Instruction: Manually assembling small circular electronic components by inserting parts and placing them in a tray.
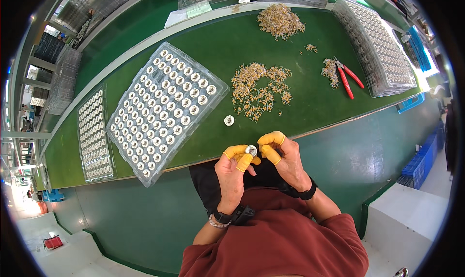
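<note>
Clearly, from the head view, everything gathers at the near edge of the bench (315, 100), where both hands meet in front of the person. The left hand (231, 179) grasps a round white piece (251, 151) between yellow-covered fingertips; its metallic middle seems to face up toward the camera. Being round, it offers no long axis along its rim, so the axis that matters is probably the one through its centre. The right hand (291, 163) is just to the right of it, thumb and forefinger brought close together, pointing leftward at the piece's side with a narrow gap apparent between; whether those fingertips pinch a small part, I cannot tell.

Beyond the grip, a second round piece (229, 120) lies loose on the bench, a little in from the near edge, ahead and slightly left, so the left hand is nearer. Farther in from that edge spreads a scatter of small orange parts (252, 90), ahead of both hands. A clear tray (221, 89) of similar round pieces lies slantwise toward the bench's left end, one corner jutting past the near edge.
</note>
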